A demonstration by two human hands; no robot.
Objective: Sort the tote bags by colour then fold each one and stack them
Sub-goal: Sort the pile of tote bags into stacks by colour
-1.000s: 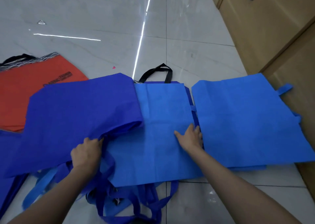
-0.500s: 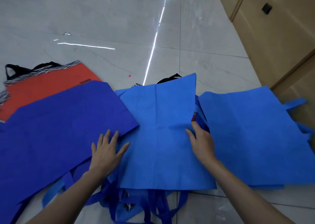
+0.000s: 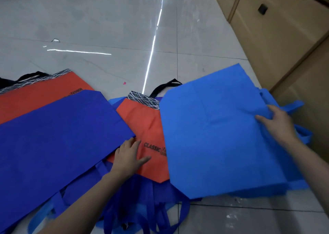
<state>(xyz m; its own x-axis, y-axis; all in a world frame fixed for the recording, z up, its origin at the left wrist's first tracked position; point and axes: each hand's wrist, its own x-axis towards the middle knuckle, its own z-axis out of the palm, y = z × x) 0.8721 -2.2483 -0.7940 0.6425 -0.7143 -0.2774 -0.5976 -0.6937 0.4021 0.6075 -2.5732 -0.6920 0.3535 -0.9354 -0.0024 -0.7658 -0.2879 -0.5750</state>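
Left hand [image 3: 127,158] flat, fingers straight, on the orange tote bag [image 3: 142,127] — right hand [image 3: 277,125] gripping bunched fabric of the light-blue tote bag [image 3: 213,135].

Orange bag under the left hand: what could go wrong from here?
1. The orange bag is tucked under the dark blue bag and the light blue bag; pulling it out may drag both askew.
2. The blue straps at the near edge look tangled, so one bag could snag others.
3. The right hand pinches only the light blue bag's edge, which may bunch it.
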